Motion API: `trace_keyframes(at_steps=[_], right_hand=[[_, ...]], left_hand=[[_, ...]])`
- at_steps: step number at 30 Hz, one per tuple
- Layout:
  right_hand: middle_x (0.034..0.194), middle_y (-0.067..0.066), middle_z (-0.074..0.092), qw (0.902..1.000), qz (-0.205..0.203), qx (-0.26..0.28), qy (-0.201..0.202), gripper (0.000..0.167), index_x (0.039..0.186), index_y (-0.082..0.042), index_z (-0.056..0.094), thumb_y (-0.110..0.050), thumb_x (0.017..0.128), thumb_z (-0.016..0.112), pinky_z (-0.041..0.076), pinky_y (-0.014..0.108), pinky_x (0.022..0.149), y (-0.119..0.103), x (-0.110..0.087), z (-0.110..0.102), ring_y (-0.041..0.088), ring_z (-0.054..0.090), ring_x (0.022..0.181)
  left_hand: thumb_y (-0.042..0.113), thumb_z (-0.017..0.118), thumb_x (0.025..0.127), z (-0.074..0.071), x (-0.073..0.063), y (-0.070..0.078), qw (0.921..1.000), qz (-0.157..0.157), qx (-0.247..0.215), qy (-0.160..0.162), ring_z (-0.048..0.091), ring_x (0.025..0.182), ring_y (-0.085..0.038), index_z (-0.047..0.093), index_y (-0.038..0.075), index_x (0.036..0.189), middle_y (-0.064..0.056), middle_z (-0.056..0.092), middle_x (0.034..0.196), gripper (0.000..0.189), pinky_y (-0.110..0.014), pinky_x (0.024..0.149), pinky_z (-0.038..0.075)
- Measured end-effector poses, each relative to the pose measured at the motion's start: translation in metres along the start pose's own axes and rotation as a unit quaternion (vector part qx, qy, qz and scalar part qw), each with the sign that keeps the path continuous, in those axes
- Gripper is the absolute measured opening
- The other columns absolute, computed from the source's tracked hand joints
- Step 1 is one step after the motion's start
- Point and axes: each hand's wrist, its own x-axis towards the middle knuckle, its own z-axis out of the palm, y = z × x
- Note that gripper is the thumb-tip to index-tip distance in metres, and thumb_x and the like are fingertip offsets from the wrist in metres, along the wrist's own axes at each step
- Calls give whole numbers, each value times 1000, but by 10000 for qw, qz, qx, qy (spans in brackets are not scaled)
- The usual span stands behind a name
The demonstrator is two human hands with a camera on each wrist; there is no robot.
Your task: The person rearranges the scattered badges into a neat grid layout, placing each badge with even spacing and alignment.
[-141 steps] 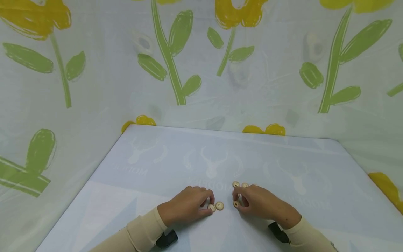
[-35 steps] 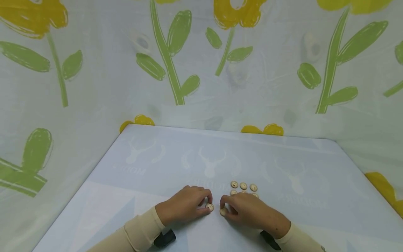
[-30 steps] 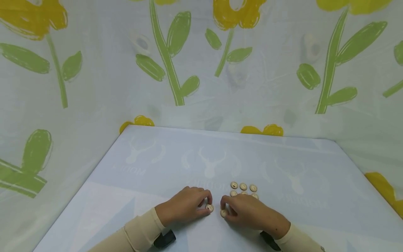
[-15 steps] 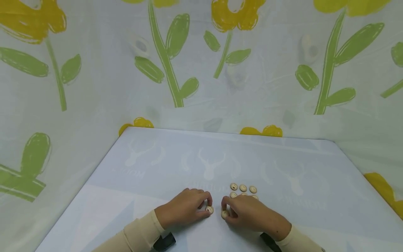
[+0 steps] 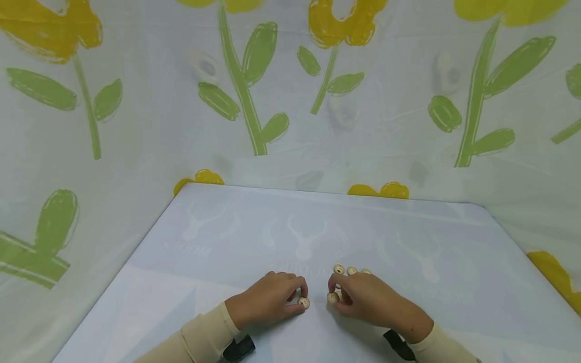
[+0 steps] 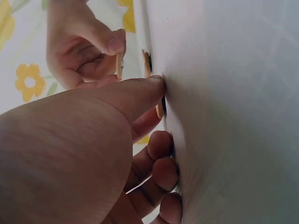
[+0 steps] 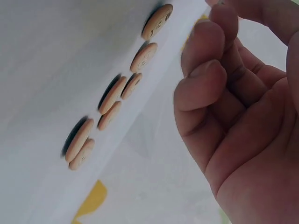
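Observation:
My left hand (image 5: 268, 301) rests on the table and pinches a small round wooden disc (image 5: 303, 302) between thumb and forefinger; that disc lies flat on the tabletop. To its right, my right hand (image 5: 379, 301) pinches a second wooden disc (image 5: 333, 297), raised and tilted off the table, as the left wrist view shows by that disc's edge (image 6: 118, 65). Several more discs lie by the right hand, among them one at the back left (image 5: 339, 269). The right wrist view shows dark face-like markings on a nearby disc (image 7: 157, 22). The right hand partly hides this group in the head view.
The pale table (image 5: 218, 227) bears faint deer-head prints. Behind it hangs a white curtain (image 5: 159, 101) with yellow flowers and green leaves. A dark wrist strap (image 5: 239, 348) sits below the left sleeve, another dark strap (image 5: 399, 345) by the right.
Of two discs by the left hand earlier, one is now in the right hand. Over the last half second the right hand has lifted it and moved right, toward the grouped discs; the left hand stays.

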Motion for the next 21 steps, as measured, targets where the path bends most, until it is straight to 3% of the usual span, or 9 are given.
trace_keyframes(at_steps=[6, 14, 21], right_hand=[[63, -18, 46, 9996, -55, 247, 132, 14, 98, -23, 60, -24, 91, 72, 38, 19, 56, 4, -3, -5, -4, 42, 59], [62, -17, 48, 9984, 207, 531, 27, 17, 99, -24, 58, -23, 90, 73, 38, 20, 52, 9, -9, -13, -4, 41, 54], [63, -16, 49, 9977, 504, 443, -34, 19, 100, -23, 59, -21, 89, 74, 40, 20, 52, 15, -14, -17, -2, 43, 55]], left_hand=[[32, 70, 93, -1, 0, 1, 10000, 44, 18, -5, 42, 65, 2, 65, 25, 99, 14, 49, 72, 10, -21, 70, 37], [32, 69, 93, -1, 0, 1, 9999, 90, 78, 19, 42, 65, 1, 65, 26, 99, 13, 49, 72, 10, -22, 72, 38], [33, 70, 93, -1, 0, 0, 9999, 46, 87, -21, 42, 65, 1, 65, 25, 100, 13, 49, 72, 12, -22, 70, 37]])
